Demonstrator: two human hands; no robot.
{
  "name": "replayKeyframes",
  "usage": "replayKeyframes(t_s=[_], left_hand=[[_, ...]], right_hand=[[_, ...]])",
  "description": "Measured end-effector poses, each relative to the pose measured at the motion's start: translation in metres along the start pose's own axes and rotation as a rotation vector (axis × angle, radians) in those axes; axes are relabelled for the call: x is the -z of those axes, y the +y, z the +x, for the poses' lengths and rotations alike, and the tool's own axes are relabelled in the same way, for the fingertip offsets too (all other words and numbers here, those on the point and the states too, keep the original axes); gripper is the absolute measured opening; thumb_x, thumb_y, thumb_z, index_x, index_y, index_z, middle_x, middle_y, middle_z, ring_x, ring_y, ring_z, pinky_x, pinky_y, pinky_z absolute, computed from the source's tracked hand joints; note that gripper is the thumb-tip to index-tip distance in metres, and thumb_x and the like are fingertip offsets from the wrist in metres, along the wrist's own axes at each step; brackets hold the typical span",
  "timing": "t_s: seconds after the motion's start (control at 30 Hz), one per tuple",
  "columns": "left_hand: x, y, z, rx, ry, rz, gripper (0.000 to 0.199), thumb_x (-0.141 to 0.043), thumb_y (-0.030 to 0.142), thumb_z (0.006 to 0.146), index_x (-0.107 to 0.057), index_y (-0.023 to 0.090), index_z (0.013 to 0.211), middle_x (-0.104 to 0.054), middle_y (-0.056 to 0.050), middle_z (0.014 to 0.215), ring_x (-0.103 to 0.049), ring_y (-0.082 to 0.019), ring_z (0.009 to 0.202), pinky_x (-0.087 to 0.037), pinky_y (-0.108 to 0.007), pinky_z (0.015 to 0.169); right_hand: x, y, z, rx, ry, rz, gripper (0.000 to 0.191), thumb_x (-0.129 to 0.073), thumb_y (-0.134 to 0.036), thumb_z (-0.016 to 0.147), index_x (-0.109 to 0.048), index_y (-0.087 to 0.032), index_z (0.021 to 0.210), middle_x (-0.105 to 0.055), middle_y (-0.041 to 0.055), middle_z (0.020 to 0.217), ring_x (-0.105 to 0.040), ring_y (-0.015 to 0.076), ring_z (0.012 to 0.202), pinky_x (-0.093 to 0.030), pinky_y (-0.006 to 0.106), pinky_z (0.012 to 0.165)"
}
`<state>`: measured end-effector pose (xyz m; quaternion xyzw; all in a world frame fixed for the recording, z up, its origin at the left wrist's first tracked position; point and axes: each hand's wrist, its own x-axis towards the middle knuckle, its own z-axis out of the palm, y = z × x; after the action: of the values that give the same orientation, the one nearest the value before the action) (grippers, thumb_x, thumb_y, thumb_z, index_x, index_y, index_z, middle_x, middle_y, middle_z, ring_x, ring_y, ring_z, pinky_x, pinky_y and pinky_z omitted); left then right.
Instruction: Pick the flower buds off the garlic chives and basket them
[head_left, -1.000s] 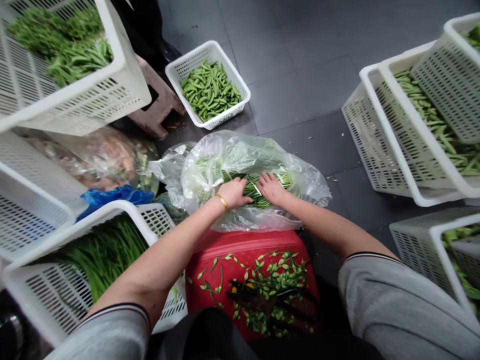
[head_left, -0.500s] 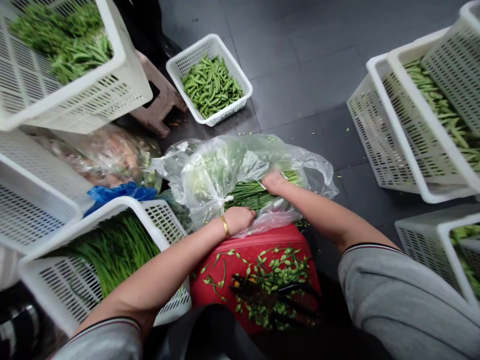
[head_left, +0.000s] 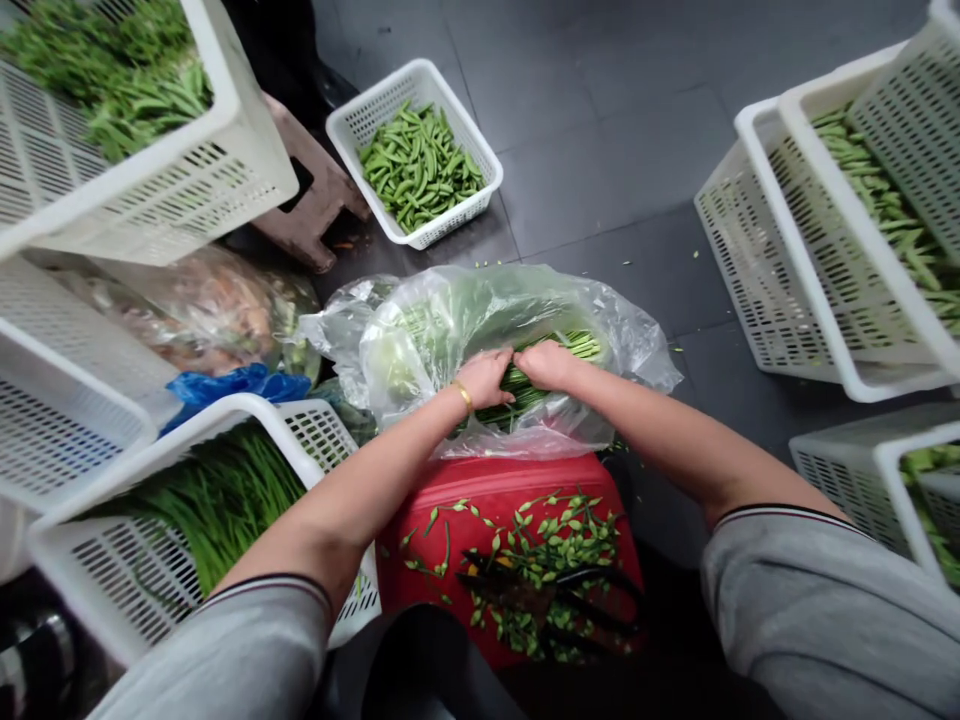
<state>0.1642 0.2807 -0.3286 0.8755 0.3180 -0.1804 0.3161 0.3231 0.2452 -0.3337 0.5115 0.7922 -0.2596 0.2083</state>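
A clear plastic bag (head_left: 637,350) lies open in front of me with a bundle of flowering chive stems (head_left: 581,345) inside. Around the left part of the bundle, my left hand (head_left: 482,378) is closed, thumb towards me. Close beside it, fingers nearly touching, my right hand (head_left: 546,364) grips the same stems from above. Its fingertips are hidden. Below the bag is a red surface (head_left: 420,490) scattered with cut chive buds (head_left: 555,520). Dark-handled scissors (head_left: 592,590) rest on those buds.
A white basket of pea pods (head_left: 420,170) stands on the floor ahead. At left are a crate of long green chives (head_left: 225,500), a blue bag (head_left: 232,385) and a raised crate of greens (head_left: 247,130). More white crates (head_left: 810,250) stand at right.
My left hand has moved up and right from the bag's near edge onto the stems. My right hand has shifted slightly left, so both hands now meet at the bundle.
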Motion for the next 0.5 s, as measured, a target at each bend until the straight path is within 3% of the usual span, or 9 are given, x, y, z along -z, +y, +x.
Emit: replayKeyframes(t_s=[0.07, 0.17, 0.37, 0.5], left_hand=[[-0.011, -0.009, 0.017, 0.041, -0.088, -0.049, 0.083, -0.077, 0.037, 0.070, -0.039, 0.015, 0.142, -0.057, -0.013, 0.137, -0.055, -0.026, 0.126, -0.042, -0.030, 0.105], [-0.032, -0.020, 0.030, 0.111, -0.109, -0.075, 0.089, -0.072, 0.033, 0.074, -0.027, 0.019, 0.149, -0.054, -0.012, 0.142, -0.055, -0.027, 0.127, -0.044, -0.032, 0.104], [-0.054, -0.049, 0.032, 0.012, 0.056, -0.242, 0.108, -0.079, 0.032, 0.063, -0.022, 0.018, 0.153, -0.034, -0.014, 0.157, -0.036, -0.028, 0.143, -0.030, -0.037, 0.118], [-0.042, -0.068, 0.034, 0.127, 0.192, -0.355, 0.088, -0.074, 0.039, 0.070, -0.037, 0.018, 0.147, -0.041, -0.010, 0.153, -0.040, -0.027, 0.141, -0.030, -0.038, 0.118]], right_hand=[[0.003, 0.001, -0.002, 0.016, 0.010, -0.004, 0.038, -0.043, -0.013, 0.087, -0.059, -0.004, 0.121, -0.069, 0.0246, 0.104, -0.068, 0.0343, 0.098, -0.051, 0.042, 0.079], [-0.004, 0.010, 0.001, 0.030, 0.017, 0.001, 0.036, -0.041, -0.011, 0.088, -0.060, -0.005, 0.118, -0.067, 0.0238, 0.111, -0.065, 0.0319, 0.104, -0.049, 0.040, 0.084], [-0.042, 0.016, 0.013, 0.005, 0.018, 0.030, 0.032, -0.043, -0.008, 0.087, -0.063, -0.005, 0.112, -0.066, 0.0207, 0.113, -0.061, 0.0281, 0.109, -0.046, 0.036, 0.091], [-0.041, 0.015, 0.017, -0.014, 0.031, 0.012, 0.035, -0.042, -0.006, 0.086, -0.062, -0.005, 0.114, -0.067, 0.0208, 0.111, -0.062, 0.0296, 0.107, -0.044, 0.039, 0.091]])
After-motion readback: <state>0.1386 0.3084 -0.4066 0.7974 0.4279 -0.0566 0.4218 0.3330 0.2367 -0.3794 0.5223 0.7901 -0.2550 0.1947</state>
